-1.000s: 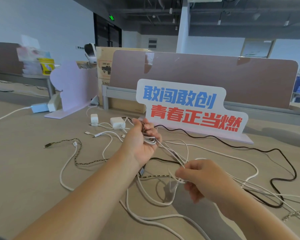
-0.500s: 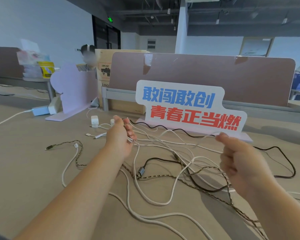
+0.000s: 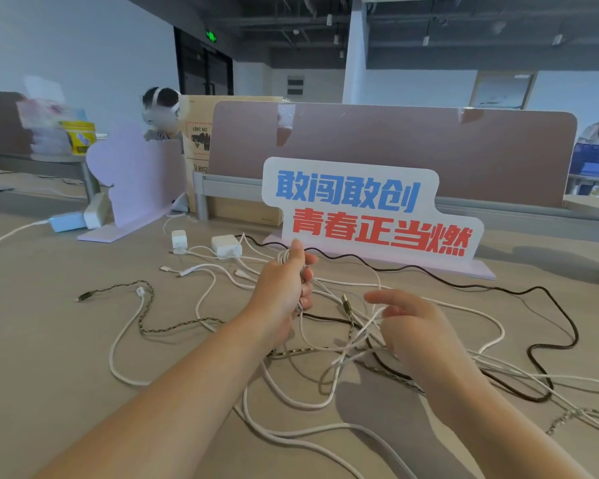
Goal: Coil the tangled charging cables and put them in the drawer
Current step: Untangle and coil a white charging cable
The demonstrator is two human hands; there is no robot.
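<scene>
Several tangled cables lie on the beige desk [image 3: 45, 354]: white cables [image 3: 291, 404], a black cable [image 3: 569, 326] and a braided cable [image 3: 145, 307]. My left hand [image 3: 284, 288] is raised above the desk and grips a small bundle of white cable loops [image 3: 283, 256]. My right hand [image 3: 407, 321] is close to the right of it, with a strand of the same white cable [image 3: 360, 335] caught in its curled fingers and the forefinger stretched toward my left hand. No drawer is in view.
Two white charger bricks [image 3: 226, 245] [image 3: 179, 239] sit behind the tangle. A lettered sign [image 3: 360, 209] stands just beyond my hands, with a brown partition [image 3: 395, 143] behind it. A purple stand [image 3: 139, 174] and a blue box [image 3: 66, 221] are at the left.
My right hand had pulled the white cable out to the right and has now swung back in toward my left hand. My left hand has risen a little with its loops.
</scene>
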